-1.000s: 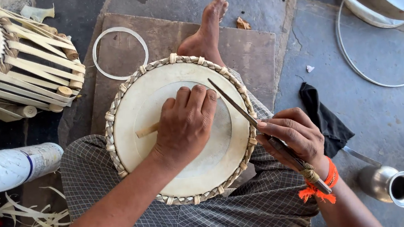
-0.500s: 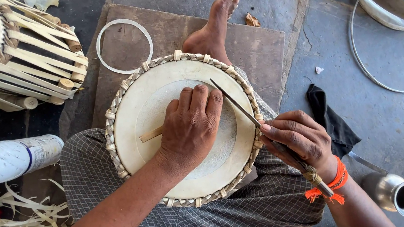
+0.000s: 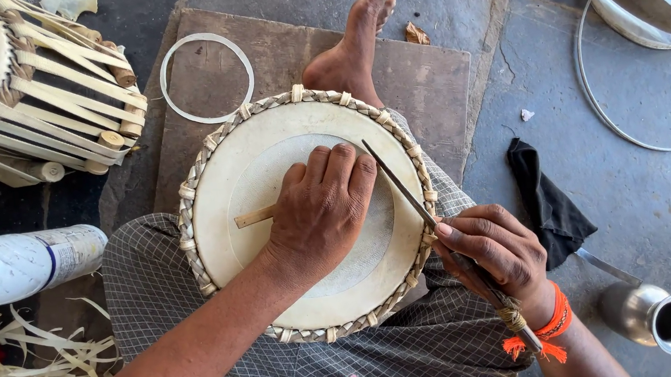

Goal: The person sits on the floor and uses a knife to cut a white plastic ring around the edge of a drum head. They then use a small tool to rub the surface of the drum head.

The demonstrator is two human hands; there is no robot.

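A round drum head (image 3: 234, 174) with a pale skin and a woven braided rim rests on my lap. My left hand (image 3: 321, 207) lies flat on the skin, pressing on a small wooden stick (image 3: 254, 217) that pokes out to the left. My right hand (image 3: 496, 250) grips a thin metal blade tool (image 3: 397, 180) whose tip reaches the skin beside my left fingers. An orange thread band circles my right wrist. My bare foot (image 3: 353, 41) stretches out beyond the drum.
A finished drum with straps and wooden pegs (image 3: 26, 88) lies at upper left, a white ring (image 3: 206, 77) beside it. A white bottle with a blue cap (image 3: 19, 263), pale strips (image 3: 46, 360), a black cloth (image 3: 548, 199), a steel cup (image 3: 656, 317) and metal hoops (image 3: 646, 56) surround me.
The view has shifted slightly. My hands keep about the same hold on the drum skin; the blade tip stays near my left fingers.
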